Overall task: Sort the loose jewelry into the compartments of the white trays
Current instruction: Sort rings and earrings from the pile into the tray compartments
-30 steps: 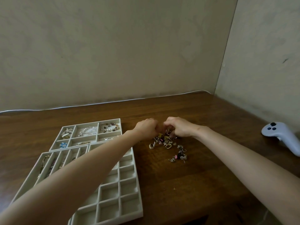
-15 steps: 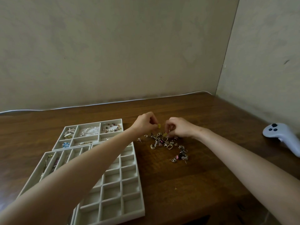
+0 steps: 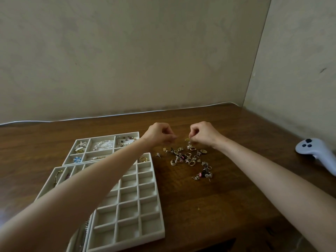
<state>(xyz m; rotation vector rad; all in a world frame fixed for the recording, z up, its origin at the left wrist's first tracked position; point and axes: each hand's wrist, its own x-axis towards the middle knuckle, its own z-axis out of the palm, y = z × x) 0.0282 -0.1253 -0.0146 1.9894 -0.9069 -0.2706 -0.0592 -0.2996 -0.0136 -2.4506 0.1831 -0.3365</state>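
above the loose metal jewelry pile (image 3: 189,159), right hand (image 3: 203,135) pinches a tiny gold piece (image 3: 187,140), likely light, slippery; left hand (image 3: 160,135) curled, hold unclear

Parts of the far tray (image 3: 109,136) and the near tray (image 3: 127,244) are hidden by the left forearm (image 3: 81,188), the near tray being cut off at the bottom edge. The loose jewelry (image 3: 189,159) is too small to be told apart; anything in the grip of the left hand (image 3: 160,135) is concealed.
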